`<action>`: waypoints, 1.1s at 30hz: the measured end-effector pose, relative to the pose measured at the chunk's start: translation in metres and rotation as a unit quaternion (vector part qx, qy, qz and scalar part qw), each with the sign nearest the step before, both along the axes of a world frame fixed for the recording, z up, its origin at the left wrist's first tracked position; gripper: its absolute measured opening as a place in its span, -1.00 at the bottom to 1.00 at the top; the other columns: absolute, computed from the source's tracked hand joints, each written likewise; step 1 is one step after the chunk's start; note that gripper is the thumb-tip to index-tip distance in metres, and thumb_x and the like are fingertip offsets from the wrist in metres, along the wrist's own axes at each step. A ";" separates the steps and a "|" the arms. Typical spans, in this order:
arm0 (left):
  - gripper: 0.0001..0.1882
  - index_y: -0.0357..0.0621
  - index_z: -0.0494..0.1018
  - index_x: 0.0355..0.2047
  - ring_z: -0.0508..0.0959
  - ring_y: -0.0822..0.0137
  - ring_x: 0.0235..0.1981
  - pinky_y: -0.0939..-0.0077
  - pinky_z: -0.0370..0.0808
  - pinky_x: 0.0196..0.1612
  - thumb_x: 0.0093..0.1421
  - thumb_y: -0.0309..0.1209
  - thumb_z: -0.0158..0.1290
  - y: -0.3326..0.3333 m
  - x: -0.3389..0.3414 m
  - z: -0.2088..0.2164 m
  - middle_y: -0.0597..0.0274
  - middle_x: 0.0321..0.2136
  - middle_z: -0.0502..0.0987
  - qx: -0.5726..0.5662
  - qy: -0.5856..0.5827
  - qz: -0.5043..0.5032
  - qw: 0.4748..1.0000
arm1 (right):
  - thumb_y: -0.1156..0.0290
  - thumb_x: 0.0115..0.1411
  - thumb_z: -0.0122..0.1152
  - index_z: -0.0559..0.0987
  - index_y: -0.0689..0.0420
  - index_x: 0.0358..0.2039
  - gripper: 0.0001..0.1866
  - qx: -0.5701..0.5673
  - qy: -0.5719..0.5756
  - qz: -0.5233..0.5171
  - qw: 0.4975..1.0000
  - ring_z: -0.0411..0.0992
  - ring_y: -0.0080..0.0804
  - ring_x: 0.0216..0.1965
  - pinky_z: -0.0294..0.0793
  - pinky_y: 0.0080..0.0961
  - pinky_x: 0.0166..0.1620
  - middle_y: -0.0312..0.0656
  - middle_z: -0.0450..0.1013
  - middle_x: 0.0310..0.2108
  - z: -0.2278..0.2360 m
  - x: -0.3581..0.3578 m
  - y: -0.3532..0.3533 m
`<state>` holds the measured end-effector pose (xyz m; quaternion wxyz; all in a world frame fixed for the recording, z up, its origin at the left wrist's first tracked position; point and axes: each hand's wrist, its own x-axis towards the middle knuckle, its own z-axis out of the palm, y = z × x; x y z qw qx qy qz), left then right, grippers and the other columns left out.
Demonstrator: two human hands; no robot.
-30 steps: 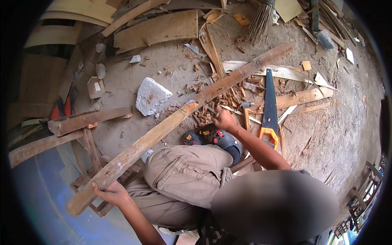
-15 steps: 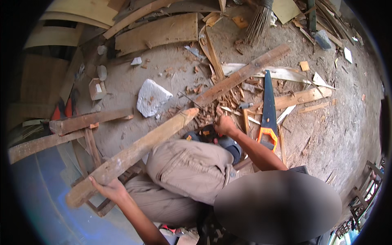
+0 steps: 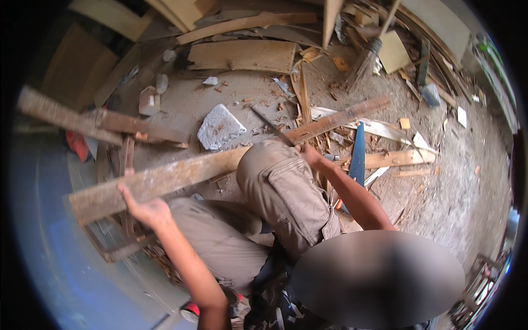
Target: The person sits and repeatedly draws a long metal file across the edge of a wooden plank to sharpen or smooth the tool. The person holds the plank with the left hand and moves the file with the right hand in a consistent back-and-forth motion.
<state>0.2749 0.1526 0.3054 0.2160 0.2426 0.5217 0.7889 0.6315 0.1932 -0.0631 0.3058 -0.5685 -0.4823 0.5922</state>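
A long wooden plank (image 3: 165,179) slants across in front of me, its left end raised and its right end running behind my bent knee. My left hand (image 3: 147,210) grips the plank's lower edge near the left end, some fingers hidden beneath. My right hand (image 3: 311,157), beyond the knee, is closed on a machete (image 3: 270,125) whose long dark blade points up and left. The handle is mostly hidden in the fist. Past the blade lies a brown timber (image 3: 346,117) on the floor. A handsaw (image 3: 357,159) with a dark blade lies right of it, partly behind my forearm.
A white stone block (image 3: 220,127) sits beyond the plank. At left stands a wooden frame (image 3: 137,132), with another beam (image 3: 60,113) beside it. A pale plank (image 3: 399,159), wood chips and a twig broom (image 3: 360,69) lie to the right and farther off.
The plank's left end has risen and the plank lies flatter across the view. The machete blade now shows broader, and my right hand has moved slightly up and right. My view has shifted.
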 end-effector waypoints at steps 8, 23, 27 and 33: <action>-0.31 -0.40 0.29 0.14 0.46 0.16 0.09 0.22 0.38 0.18 0.14 -0.22 0.28 -0.007 -0.004 -0.004 -0.05 0.02 0.48 0.066 -0.073 -0.015 0.995 | 0.28 0.30 0.14 0.61 0.17 -0.22 -0.78 0.094 -0.057 -0.098 0.989 0.28 -0.63 -0.63 0.28 -0.56 -0.57 -0.41 0.36 -0.61 0.256 0.055 0.068; -0.28 -0.28 0.19 0.27 0.39 0.19 0.16 0.24 0.24 0.28 0.30 -0.02 0.06 -0.017 -0.004 0.008 0.04 0.16 0.37 0.106 -0.103 -0.049 0.988 | 0.25 0.23 0.30 0.46 0.13 -0.37 -0.75 0.152 0.145 -0.182 0.960 0.28 -0.59 -0.63 0.29 -0.61 -0.56 -0.38 0.32 -0.57 0.460 0.024 -0.100; -0.18 -0.29 0.10 0.32 0.34 0.18 0.22 0.24 0.21 0.31 0.31 0.09 0.01 -0.023 0.005 0.017 0.02 0.22 0.30 0.095 -0.088 -0.053 0.990 | 0.27 0.25 0.28 0.40 0.12 -0.40 -0.73 0.132 0.145 -0.178 0.964 0.27 -0.62 -0.65 0.29 -0.61 -0.58 -0.38 0.32 -0.59 0.415 0.002 -0.122; -0.15 -0.34 0.08 0.29 0.36 0.15 0.21 0.21 0.29 0.27 0.28 0.08 0.07 -0.023 0.008 0.022 -0.06 0.21 0.31 0.075 -0.041 -0.018 0.996 | 0.25 0.26 0.24 0.50 0.19 -0.40 -0.74 0.033 0.050 -0.239 0.969 0.34 -0.56 -0.66 0.32 -0.53 -0.61 -0.34 0.38 -0.63 0.272 -0.028 -0.137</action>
